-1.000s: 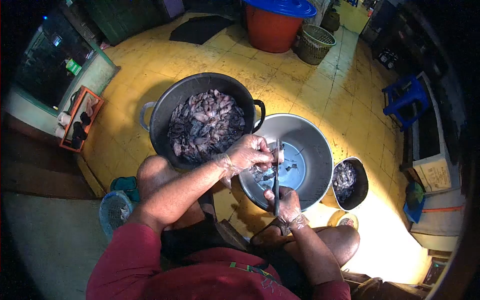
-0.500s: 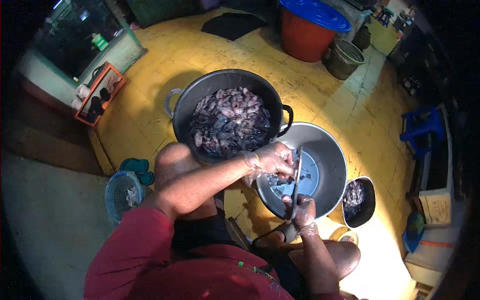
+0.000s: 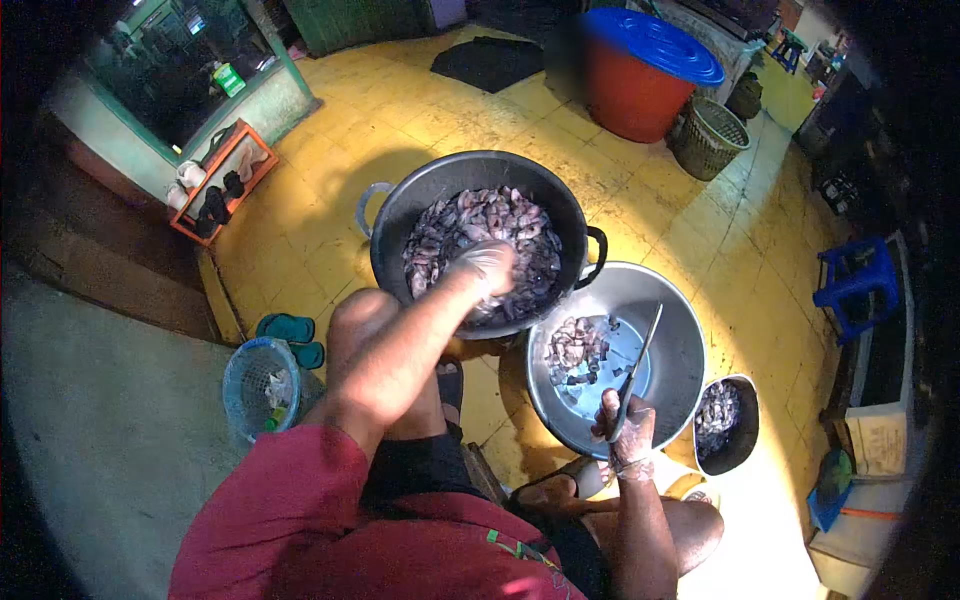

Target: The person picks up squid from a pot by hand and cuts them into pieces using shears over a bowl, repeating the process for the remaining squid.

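Observation:
My left hand [image 3: 488, 265], in a clear plastic glove, reaches into the large dark pot [image 3: 392, 215] and touches the heap of squid [image 3: 500, 215], wet and dark with ink. Its fingers are blurred and partly hidden. My right hand [image 3: 630, 432], also gloved, is closed round the handle of a knife [image 3: 642, 350] at the near rim of the grey basin [image 3: 685, 340]. The blade points up and away over the basin. Inside it, cut squid pieces [image 3: 578, 343] lie on the left side, with darker bits on the bottom.
A small oval tub [image 3: 752, 420] with more squid stands right of the basin. At left are a blue basket [image 3: 232, 395] and green slippers [image 3: 285, 326]. Farther off are a red tub [image 3: 635, 95] with a blue lid, a woven basket [image 3: 712, 140], a shoe rack [image 3: 250, 170] and a blue stool [image 3: 858, 285].
My left hand has moved from the basin up and left into the pot. My right hand still holds the knife, now apart from the left hand. More cut pieces show in the basin.

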Motion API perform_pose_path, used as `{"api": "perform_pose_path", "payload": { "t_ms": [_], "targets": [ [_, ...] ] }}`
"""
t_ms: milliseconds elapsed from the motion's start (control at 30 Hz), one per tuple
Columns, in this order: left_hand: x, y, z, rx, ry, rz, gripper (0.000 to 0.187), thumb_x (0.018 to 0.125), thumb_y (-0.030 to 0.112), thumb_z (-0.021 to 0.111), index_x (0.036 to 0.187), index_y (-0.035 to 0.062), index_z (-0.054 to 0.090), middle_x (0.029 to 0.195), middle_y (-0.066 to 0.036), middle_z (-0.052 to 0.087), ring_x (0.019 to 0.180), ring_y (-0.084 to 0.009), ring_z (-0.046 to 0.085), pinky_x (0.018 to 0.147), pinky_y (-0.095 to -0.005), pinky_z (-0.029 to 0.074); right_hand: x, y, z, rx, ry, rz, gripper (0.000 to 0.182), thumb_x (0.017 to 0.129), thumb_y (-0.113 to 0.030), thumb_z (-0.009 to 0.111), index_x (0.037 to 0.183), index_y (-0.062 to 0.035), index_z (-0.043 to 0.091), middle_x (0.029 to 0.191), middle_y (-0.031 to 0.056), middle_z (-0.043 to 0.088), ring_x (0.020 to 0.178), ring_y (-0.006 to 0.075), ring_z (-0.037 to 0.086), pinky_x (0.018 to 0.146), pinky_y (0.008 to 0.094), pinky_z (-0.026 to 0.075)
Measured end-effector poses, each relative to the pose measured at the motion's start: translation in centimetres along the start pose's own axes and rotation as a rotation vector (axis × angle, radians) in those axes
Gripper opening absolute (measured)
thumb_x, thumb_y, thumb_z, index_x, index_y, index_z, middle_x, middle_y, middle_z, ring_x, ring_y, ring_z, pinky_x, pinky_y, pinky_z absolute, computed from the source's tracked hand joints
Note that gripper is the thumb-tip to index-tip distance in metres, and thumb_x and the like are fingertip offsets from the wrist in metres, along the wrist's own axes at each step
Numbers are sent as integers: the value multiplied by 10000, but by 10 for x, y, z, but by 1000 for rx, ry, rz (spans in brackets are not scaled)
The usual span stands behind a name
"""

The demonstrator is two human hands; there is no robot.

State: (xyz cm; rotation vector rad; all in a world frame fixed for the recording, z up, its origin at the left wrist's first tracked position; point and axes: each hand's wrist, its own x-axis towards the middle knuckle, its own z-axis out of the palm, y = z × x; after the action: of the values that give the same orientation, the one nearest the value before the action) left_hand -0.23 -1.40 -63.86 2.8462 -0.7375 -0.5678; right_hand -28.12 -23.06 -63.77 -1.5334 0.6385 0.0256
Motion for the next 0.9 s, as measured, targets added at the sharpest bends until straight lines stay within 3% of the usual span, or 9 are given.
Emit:
{"api": "perform_pose_path", "payload": {
  "t_ms": [100,167,300,367,467,500,567,633,900],
  "targets": [
    [4,-37,27,80,-129,-78,245,702,96,626,903,-21,703,987,-236,670,931,-328,676,818,-405,538,-1,-7,3,5,-4,39,427,856,-357,715,720,30,595,594,50,574,512,124,567,448,286,460],
    [7,-50,52,5,80,-202,252,714,111,638,919,-22,699,1006,-251,657,967,-342,664,836,-420,533,-1,-10,2,-40,-17,6,415,848,-352,723,756,39,621,587,48,576,510,119,566,446,282,451],
    [-9,-29,16,-35,23,-232,195,756,58,603,914,0,701,1029,-251,649,1040,-369,625,907,-441,498,0,-2,-1,-103,-23,26,407,832,-356,739,834,44,667,600,45,591,508,116,559,476,280,463],
    [-12,-22,11,-163,141,-204,146,763,63,628,882,25,702,932,-222,680,912,-325,680,825,-409,533,-3,-8,1,-110,-47,73,408,835,-363,733,805,38,665,602,42,593,512,114,554,482,282,455],
    [-14,3,-6,-665,156,103,131,797,90,735,880,28,655,808,-76,674,686,-142,625,670,-303,527,-2,-4,3,-120,-62,58,428,841,-384,716,793,38,662,609,53,601,538,129,565,508,296,457],
    [-15,12,-7,-660,145,118,131,797,90,735,880,28,655,808,-76,674,686,-142,625,670,-303,527,-2,-3,4,-194,-68,52,438,843,-392,710,794,40,660,613,58,605,549,134,570,518,300,459],
    [-22,34,-4,-1369,29,250,67,852,21,672,902,29,627,793,-49,643,674,-106,607,628,-261,524,-3,-3,4,-153,-124,62,515,835,-458,694,827,55,659,659,90,639,581,150,591,565,319,482],
    [-28,61,-1,-1497,44,287,71,854,-14,647,902,-5,596,773,-47,623,633,-109,611,580,-255,529,-2,0,6,-195,-138,60,572,830,-515,672,842,57,664,673,98,650,599,160,611,589,324,494],
    [-22,118,71,-1087,-301,333,112,840,44,664,945,22,633,886,-45,654,825,-114,601,741,-257,498,-8,-46,-61,346,223,-157,362,908,-381,640,817,-34,594,664,60,590,555,166,582,490,301,466]
  ]
}}
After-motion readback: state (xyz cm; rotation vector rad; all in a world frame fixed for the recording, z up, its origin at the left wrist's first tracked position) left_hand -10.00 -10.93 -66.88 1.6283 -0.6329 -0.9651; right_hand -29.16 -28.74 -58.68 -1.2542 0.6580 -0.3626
